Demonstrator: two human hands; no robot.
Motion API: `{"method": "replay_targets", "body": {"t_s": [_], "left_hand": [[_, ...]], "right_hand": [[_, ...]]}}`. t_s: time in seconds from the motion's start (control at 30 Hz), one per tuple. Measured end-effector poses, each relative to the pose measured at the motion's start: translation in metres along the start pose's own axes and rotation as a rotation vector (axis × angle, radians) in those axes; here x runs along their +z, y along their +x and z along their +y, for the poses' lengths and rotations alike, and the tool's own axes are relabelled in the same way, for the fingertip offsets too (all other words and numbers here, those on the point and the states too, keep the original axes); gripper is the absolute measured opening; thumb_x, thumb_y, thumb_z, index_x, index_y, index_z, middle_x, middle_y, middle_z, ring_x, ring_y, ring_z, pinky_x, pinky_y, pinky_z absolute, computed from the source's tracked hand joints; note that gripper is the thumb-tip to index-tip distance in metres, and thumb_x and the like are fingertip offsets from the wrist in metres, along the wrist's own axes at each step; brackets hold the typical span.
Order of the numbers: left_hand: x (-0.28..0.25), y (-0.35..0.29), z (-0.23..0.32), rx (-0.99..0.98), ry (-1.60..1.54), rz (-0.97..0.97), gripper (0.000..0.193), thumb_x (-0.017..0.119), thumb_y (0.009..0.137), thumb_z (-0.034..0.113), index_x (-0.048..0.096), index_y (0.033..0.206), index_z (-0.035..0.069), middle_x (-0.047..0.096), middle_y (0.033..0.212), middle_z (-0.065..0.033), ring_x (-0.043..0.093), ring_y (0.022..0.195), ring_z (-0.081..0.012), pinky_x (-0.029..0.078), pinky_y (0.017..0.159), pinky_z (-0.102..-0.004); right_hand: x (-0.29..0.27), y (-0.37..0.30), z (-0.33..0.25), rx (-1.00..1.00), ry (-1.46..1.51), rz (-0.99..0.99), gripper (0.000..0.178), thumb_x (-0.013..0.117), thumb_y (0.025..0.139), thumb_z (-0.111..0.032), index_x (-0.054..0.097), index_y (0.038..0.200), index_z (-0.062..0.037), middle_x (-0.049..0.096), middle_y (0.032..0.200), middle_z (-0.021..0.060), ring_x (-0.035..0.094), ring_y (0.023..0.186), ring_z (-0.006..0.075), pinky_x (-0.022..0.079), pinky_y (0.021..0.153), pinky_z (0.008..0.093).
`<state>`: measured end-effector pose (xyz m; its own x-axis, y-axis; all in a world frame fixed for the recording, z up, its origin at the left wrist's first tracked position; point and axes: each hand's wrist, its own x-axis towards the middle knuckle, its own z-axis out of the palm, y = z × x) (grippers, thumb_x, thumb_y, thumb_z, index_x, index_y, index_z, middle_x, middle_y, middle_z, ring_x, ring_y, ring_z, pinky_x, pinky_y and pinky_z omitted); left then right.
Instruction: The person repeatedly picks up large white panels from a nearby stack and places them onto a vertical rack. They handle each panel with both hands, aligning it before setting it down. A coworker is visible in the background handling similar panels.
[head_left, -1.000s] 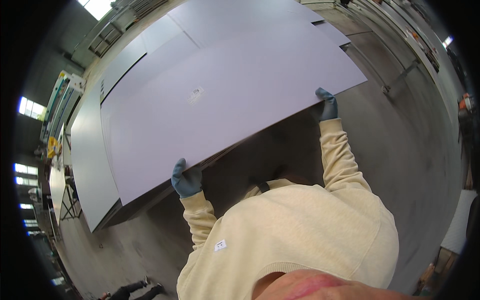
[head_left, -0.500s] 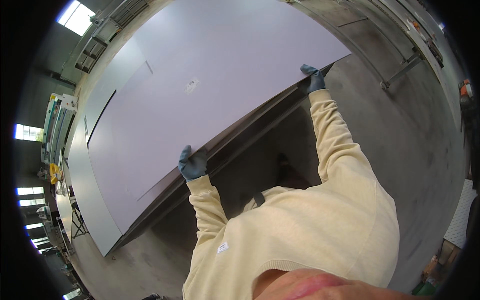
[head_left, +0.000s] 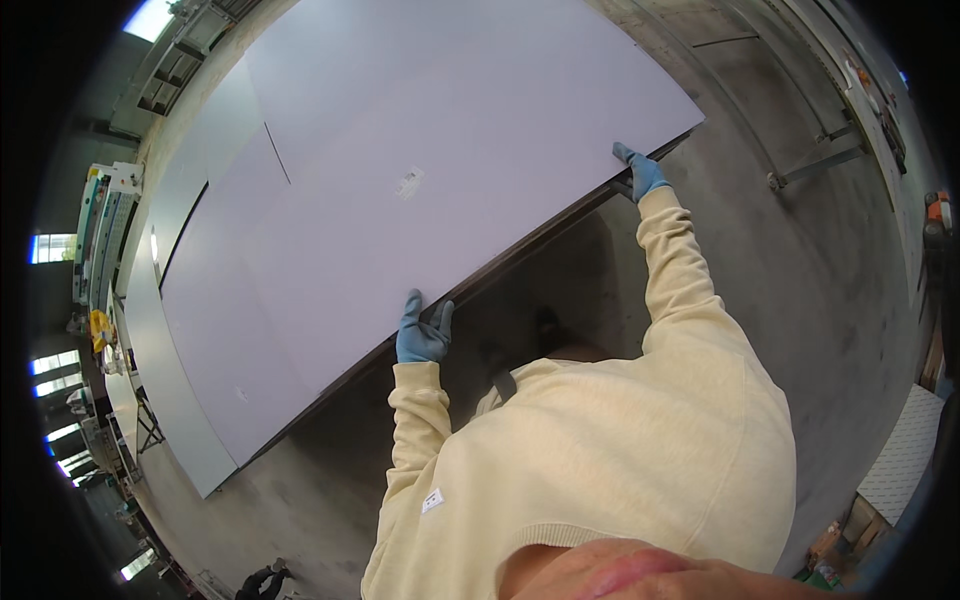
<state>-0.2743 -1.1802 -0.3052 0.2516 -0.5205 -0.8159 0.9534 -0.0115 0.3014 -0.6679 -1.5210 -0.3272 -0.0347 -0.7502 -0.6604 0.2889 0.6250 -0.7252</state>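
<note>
A large, pale lilac-grey flat sheet lies on a dark-edged stack in front of me, with a small white label on its top. My left hand, in a blue-grey work glove, is at the sheet's near edge. Its fingers are spread and the hand is not wrapped round the edge. Farther right along the same edge, my right hand, gloved alike, grips the sheet, thumb on top and other fingers at the edge below, partly hidden.
Greyish-green panels show beyond the sheet's left side. A metal frame stands on the concrete floor at the right. Equipment lines the far left, and a patterned white board lies at the lower right.
The sheet's near edge has come down closer to the stack, narrowing the gap beneath. My left hand has shifted right and its fingers have spread; my right hand has moved slightly right and nearer.
</note>
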Motion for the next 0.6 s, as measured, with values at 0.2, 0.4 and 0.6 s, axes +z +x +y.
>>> {"method": "replay_targets", "body": {"t_s": [0.2,0.4,0.6], "left_hand": [[0.013,0.017,-0.005,-0.114,0.026,-0.054,0.018,0.073,0.098,0.022,0.075,0.116,0.021,0.074,0.121,-0.0133,0.069,0.118,-0.0381,0.065,0.093,-0.0509],[0.026,0.023,-0.012,-0.110,0.182,-0.030,0.024,0.072,0.099,0.030,0.072,0.123,0.024,0.069,0.129,-0.0180,0.068,0.120,-0.0378,0.066,0.090,-0.0496],[0.034,0.023,-0.020,-0.059,0.292,-0.037,0.037,0.071,0.100,0.038,0.066,0.133,0.025,0.066,0.132,-0.0225,0.067,0.120,-0.0397,0.062,0.094,-0.0493]], "right_hand": [[-0.007,-0.002,-0.024,-0.015,-0.273,0.112,0.047,0.085,0.086,-0.038,0.073,0.122,-0.0112,0.066,0.125,0.0092,0.068,0.093,0.0263,0.064,0.063,0.0356],[-0.015,0.007,-0.034,0.003,-0.382,0.118,0.055,0.081,0.087,-0.044,0.069,0.128,-0.0097,0.069,0.121,0.0136,0.074,0.080,0.0303,0.062,0.058,0.0331],[-0.014,0.014,-0.047,0.042,-0.548,0.127,0.067,0.080,0.086,-0.054,0.065,0.130,-0.0042,0.073,0.112,0.0197,0.077,0.074,0.0359,0.061,0.055,0.0372]]}}
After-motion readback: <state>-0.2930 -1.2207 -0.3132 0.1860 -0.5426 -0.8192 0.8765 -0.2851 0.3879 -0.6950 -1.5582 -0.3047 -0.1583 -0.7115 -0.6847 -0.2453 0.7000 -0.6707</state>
